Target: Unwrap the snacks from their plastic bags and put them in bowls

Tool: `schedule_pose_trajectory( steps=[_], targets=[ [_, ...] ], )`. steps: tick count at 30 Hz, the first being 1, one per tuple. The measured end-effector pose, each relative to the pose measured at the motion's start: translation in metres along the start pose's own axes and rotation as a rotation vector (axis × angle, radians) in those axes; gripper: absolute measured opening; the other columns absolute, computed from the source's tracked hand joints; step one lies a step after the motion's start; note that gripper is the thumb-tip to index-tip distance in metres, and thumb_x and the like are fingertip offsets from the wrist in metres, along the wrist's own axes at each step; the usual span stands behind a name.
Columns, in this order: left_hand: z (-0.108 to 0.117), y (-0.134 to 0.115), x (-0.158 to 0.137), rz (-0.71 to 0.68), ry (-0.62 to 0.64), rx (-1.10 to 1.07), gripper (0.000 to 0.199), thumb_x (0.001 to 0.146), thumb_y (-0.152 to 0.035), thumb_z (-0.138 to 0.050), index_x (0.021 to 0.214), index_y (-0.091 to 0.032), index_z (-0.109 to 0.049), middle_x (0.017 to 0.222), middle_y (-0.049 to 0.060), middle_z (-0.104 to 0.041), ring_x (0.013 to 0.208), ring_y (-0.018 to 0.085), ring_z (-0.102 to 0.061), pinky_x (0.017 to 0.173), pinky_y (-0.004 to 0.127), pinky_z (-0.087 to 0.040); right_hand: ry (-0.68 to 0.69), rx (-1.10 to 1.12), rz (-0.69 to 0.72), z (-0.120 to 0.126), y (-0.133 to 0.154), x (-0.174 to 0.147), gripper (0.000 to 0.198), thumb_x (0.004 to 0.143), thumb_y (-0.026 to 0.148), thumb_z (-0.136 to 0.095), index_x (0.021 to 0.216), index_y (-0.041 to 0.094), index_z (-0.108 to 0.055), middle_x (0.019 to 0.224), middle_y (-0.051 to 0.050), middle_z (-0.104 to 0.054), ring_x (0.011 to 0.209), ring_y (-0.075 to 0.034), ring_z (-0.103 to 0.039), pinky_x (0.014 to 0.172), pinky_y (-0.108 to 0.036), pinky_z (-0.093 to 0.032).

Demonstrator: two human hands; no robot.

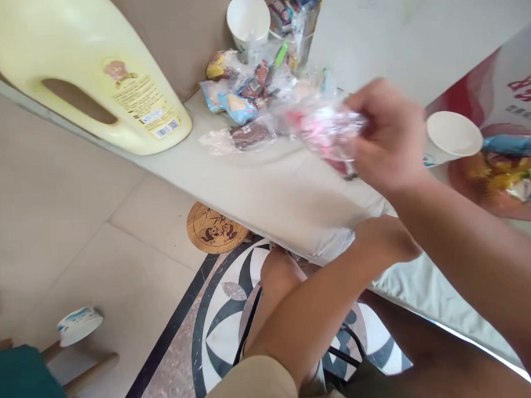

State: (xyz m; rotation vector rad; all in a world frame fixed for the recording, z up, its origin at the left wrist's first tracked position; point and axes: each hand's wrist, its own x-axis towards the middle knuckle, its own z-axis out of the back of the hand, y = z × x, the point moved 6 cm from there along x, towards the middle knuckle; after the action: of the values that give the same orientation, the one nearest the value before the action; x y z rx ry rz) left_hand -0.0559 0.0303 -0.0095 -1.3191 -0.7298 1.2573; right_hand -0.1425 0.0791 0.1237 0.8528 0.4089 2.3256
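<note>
Pinching clear-wrapped pink-and-red snacks (326,127), the right hand (387,139) hovers over the white tabletop (273,181), just beside the snack pile (244,101)! Looks like a handling step; the next move calls for a steady pinch. Left hand (382,235)? Fingers hidden, can't tell its grip.

A pale-yellow plastic jug (90,60) is sitting left of a heap of small multicoloured plastic-wrapped snacks (255,86) on a white table (256,185); one white paper cup (248,17) is standing toward the heap's far side, another white paper cup (455,135) to its right.
</note>
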Motion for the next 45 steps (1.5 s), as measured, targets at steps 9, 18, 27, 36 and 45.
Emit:
schedule_pose_trajectory(
  steps=[9,18,27,36,45],
  targets=[
    [0.021,-0.002,0.014,0.016,-0.118,0.358,0.015,0.089,-0.028,-0.057,0.088,-0.017,-0.067,0.092,0.014,-0.075,0.093,0.032,-0.069,0.088,0.046,-0.052,-0.473,-0.141,-0.503,0.13,-0.126,-0.211,0.014,0.08,0.017,-0.064,0.078,0.029,-0.058,0.096,-0.01,-0.073,0.098,-0.033,-0.071,0.091,-0.053,-0.052],
    [-0.036,-0.018,0.041,-0.414,-0.09,0.109,0.035,0.091,-0.029,-0.065,0.124,-0.019,-0.06,0.128,0.011,-0.068,0.11,0.021,-0.068,0.093,0.032,-0.054,-0.195,-0.078,-0.401,0.099,-0.158,-0.254,0.021,0.081,0.018,-0.057,0.1,0.025,-0.062,0.093,-0.006,-0.074,0.083,-0.023,-0.069,0.073,-0.038,-0.056],
    [-0.049,-0.02,0.06,-0.497,-0.155,0.511,0.038,0.085,-0.029,-0.071,0.123,-0.021,-0.066,0.128,0.012,-0.066,0.122,0.026,-0.061,0.105,0.04,-0.049,-0.215,-0.075,-0.34,0.138,-0.171,-0.287,0.045,0.084,0.021,-0.058,0.129,0.022,-0.054,0.119,-0.014,-0.069,0.111,-0.031,-0.066,0.096,-0.051,-0.053],
    [-0.047,-0.016,0.054,-0.379,-0.139,0.102,0.021,0.073,-0.035,-0.083,0.076,-0.02,-0.069,0.113,0.007,-0.066,0.108,0.022,-0.066,0.097,0.036,-0.054,-0.392,0.303,-0.717,0.143,-0.214,-0.3,0.06,0.08,0.032,-0.06,0.138,0.023,-0.046,0.147,-0.015,-0.056,0.14,-0.031,-0.051,0.117,-0.055,-0.04],
    [-0.048,-0.004,0.051,-0.031,-0.01,-0.386,0.044,0.06,-0.054,-0.089,0.076,-0.021,-0.064,0.091,0.003,-0.07,0.077,0.016,-0.066,0.068,0.028,-0.053,-0.234,1.287,-0.819,0.097,-0.186,-0.273,0.044,0.077,0.05,-0.056,0.112,0.026,-0.064,0.131,-0.009,-0.069,0.128,-0.034,-0.061,0.108,-0.054,-0.05]
  ],
)
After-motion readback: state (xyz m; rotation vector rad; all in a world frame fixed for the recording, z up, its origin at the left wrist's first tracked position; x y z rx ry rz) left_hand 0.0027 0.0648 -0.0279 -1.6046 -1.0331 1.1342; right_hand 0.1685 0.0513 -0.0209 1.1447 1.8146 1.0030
